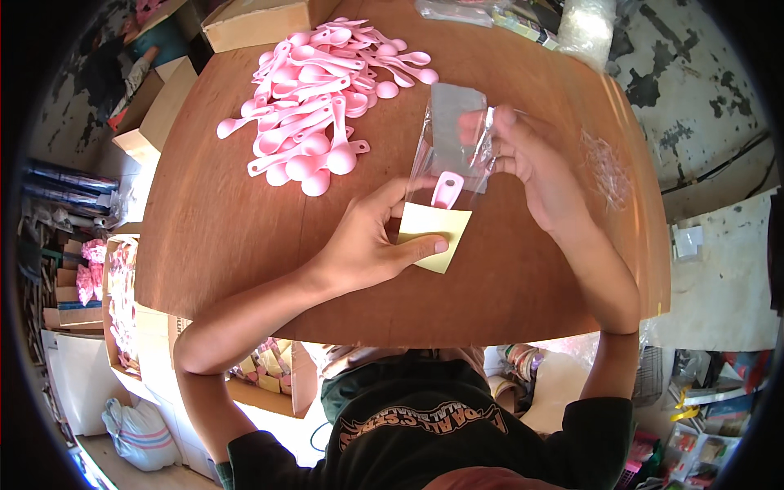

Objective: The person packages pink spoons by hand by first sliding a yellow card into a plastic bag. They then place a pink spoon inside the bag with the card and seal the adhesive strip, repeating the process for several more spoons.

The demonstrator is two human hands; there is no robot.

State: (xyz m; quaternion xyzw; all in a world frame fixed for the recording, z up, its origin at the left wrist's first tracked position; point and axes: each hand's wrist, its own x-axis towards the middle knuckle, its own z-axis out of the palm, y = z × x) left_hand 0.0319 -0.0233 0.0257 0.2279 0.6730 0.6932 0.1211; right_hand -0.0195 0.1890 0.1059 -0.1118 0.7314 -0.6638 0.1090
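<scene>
My left hand (371,233) is closed around the lower part of a clear plastic bag (420,163), its thumb pressed on a yellow card (434,222) at the bottom. Above the card, the holed end of a pink measuring spoon (447,190) shows; the rest of it is hidden. At the bag's upper right edge, my right hand (543,167) pinches the crinkled clear plastic, its fingertips slightly blurred. A flat greyish translucent sheet or stack (457,122) lies behind the bag. Farther left on the table is a large heap of pink spoons (314,106).
The brown wooden table (212,245) carries a small tangle of thin clear strips (606,171) at right. A cardboard box (257,24) and a bubble-wrap roll (585,31) stand at its far edge. Below the near edge sits an open carton (302,380) of small packets. Another person's arm (140,69) shows at far left.
</scene>
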